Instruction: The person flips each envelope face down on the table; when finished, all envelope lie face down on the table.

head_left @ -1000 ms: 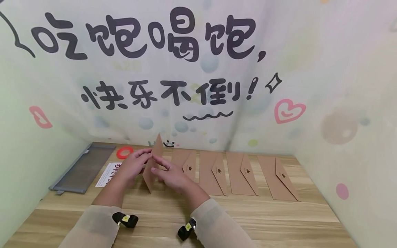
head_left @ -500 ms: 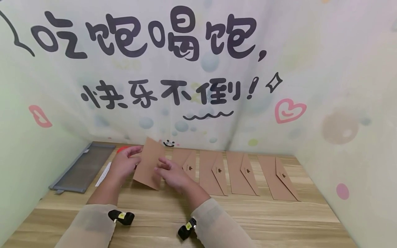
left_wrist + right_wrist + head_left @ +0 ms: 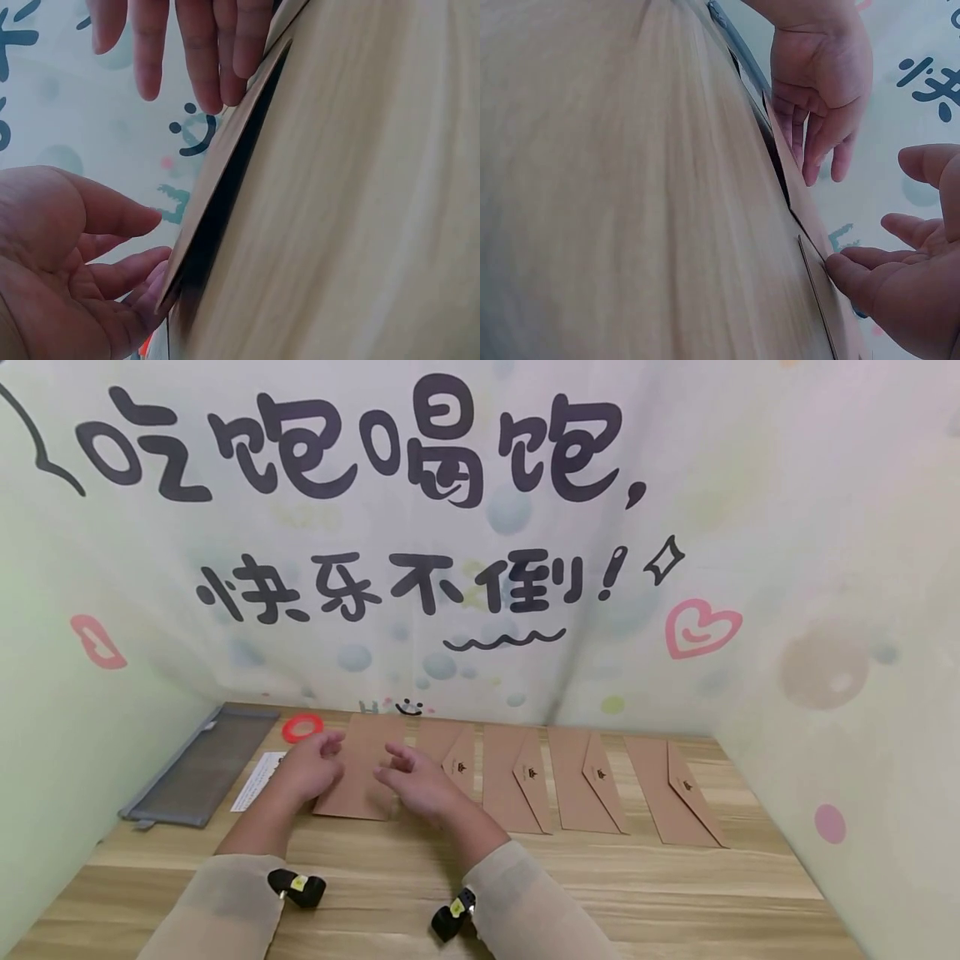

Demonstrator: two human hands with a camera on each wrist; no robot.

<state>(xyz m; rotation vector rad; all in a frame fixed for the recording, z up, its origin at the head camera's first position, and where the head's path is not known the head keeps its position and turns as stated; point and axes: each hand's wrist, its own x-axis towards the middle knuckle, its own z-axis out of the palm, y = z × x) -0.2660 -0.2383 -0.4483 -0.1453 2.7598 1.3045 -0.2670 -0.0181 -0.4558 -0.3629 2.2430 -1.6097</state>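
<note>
A brown kraft paper envelope (image 3: pixel 362 777) lies plain side up, close over the table between my hands. In the left wrist view a dark gap shows under the near edge of the envelope (image 3: pixel 225 172). My left hand (image 3: pixel 309 770) is at its left side, with fingertips right at the edge and the thumb apart from it. Over the right side hovers my right hand (image 3: pixel 422 783), fingers loosely spread. The right wrist view has the right hand's (image 3: pixel 907 289) fingertips close to the envelope's right end, pinching nothing.
Several matching envelopes with crown-marked flaps, among them one at the far right (image 3: pixel 645 793), lie in a row. On the left are a grey mesh zip pouch (image 3: pixel 202 768), a red ring (image 3: pixel 303 718) like a tape roll, and a printed white card (image 3: pixel 258 781). A printed curtain (image 3: pixel 480 685) hangs behind.
The envelope, upright between both hands a second ago, has swung down to the left, plain side up. The left hand has moved left and lower; the right has let go and barely shifted.
</note>
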